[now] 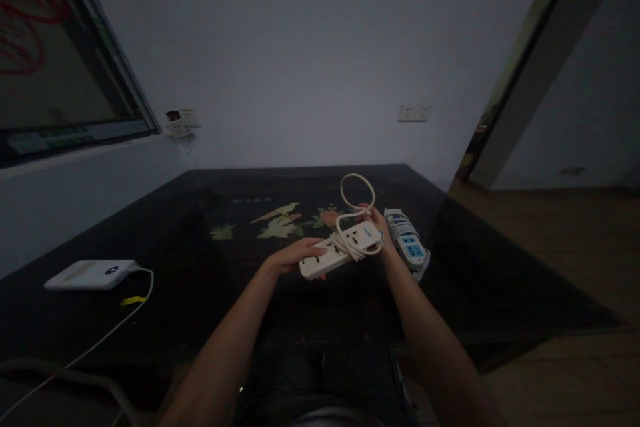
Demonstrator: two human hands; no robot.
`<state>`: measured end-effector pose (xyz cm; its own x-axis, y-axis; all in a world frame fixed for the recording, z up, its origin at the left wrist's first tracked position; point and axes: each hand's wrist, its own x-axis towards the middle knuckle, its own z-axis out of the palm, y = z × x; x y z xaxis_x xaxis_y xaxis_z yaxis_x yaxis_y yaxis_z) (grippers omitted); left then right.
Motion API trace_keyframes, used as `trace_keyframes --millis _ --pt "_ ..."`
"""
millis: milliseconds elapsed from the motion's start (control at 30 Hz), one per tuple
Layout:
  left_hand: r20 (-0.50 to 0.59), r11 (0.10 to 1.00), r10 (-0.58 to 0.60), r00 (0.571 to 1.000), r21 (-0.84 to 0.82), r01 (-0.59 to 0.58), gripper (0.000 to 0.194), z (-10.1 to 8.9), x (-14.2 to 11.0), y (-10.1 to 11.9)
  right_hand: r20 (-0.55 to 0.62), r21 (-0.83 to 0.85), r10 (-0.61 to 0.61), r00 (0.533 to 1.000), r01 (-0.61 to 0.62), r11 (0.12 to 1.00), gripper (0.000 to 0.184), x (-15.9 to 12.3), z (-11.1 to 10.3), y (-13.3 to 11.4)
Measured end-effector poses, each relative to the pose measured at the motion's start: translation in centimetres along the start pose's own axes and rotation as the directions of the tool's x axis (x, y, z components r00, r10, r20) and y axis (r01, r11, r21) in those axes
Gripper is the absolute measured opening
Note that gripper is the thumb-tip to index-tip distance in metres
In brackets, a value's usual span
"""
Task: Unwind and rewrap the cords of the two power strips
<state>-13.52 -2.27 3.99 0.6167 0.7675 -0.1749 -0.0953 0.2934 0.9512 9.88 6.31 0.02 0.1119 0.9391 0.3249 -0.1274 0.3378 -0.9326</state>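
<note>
A white power strip (320, 263) is held tilted over the dark table, its right end higher up the view. My left hand (299, 253) grips its left end, with the thumb on top by the sockets. The strip's white cord (358, 175) is wound around its middle and rises in a loose loop above. My right hand (373, 215) is closed on the cord beyond the strip's right end; some of its fingers are hidden. Just right of my right wrist lies a second power strip (413, 248) with blue sockets, its grey cord wrapped around it.
The black table (200, 320) has a bird-and-flower picture (280, 220) on its top. A white power bank (93, 275) with a white cable (113, 328) lies at the left. Wall sockets (414, 113) sit above the table's back edge, and a window (65, 47) is at left.
</note>
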Motion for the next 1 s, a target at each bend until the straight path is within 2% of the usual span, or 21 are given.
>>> trace_keyframes --millis 67,133,200,300,400,500,567,633,733,833,900,1000 --pt "0.011 1.0 0.0 1.0 0.014 0.0 0.034 -0.2 -0.2 0.2 -0.035 0.095 0.029 0.999 -0.025 0.995 0.043 0.0 -0.2 -0.8" --pt "-0.025 1.0 0.009 1.0 -0.004 -0.009 0.032 -0.6 -0.3 0.5 -0.069 0.233 0.051 0.996 -0.033 0.972 0.044 0.0 -0.5 -1.7" --pt "-0.108 0.999 0.007 0.994 -0.047 -0.012 0.03 -1.2 -0.2 0.6 -0.098 0.337 0.053 0.994 -0.017 0.942 0.042 -0.1 -0.8 -2.4" --pt "-0.273 0.992 0.029 0.962 -0.107 -0.06 0.03 -2.2 0.5 0.5 -0.156 0.38 0.049 0.987 0.014 0.925 0.041 0.0 -1.2 -2.8" --pt "-0.406 0.974 0.118 0.906 -0.129 -0.185 0.034 -3.0 1.2 0.4 -0.254 0.285 0.054 0.966 0.021 0.958 0.043 0.2 -1.6 -2.4" --pt "-0.509 0.938 0.194 0.838 -0.153 -0.31 0.04 -3.3 1.4 0.7 -0.337 0.061 0.034 0.941 -0.015 0.998 0.048 0.5 -1.9 -1.5" --pt "-0.553 0.91 0.232 0.8 -0.168 -0.379 0.041 -3.3 1.3 1.0 -0.335 -0.132 -0.01 0.942 -0.037 0.991 0.049 0.6 -2.1 -1.0" --pt "-0.567 0.891 0.262 0.781 -0.168 -0.421 0.04 -3.2 1.1 1.4 -0.298 -0.278 -0.041 0.954 -0.045 0.96 0.047 0.6 -2.2 -0.5" --pt "-0.535 0.893 0.289 0.794 -0.148 -0.424 0.04 -3.1 0.8 1.5 -0.243 -0.375 -0.044 0.969 -0.052 0.926 0.037 0.4 -2.0 0.0" --pt "-0.436 0.921 0.291 0.851 -0.112 -0.372 0.042 -2.9 0.6 1.3 -0.191 -0.437 -0.037 0.981 -0.051 0.898 0.023 0.1 -1.6 0.4" --pt "-0.328 0.947 0.266 0.906 -0.089 -0.31 0.043 -2.6 0.3 1.0 -0.146 -0.45 -0.031 0.989 -0.039 0.892 0.017 -0.1 -1.4 0.6" --pt "-0.105 0.984 0.166 0.981 -0.042 -0.171 0.043 -1.9 -0.3 0.7 -0.063 -0.417 -0.032 0.998 0.003 0.909 0.015 -0.2 -1.3 0.6"
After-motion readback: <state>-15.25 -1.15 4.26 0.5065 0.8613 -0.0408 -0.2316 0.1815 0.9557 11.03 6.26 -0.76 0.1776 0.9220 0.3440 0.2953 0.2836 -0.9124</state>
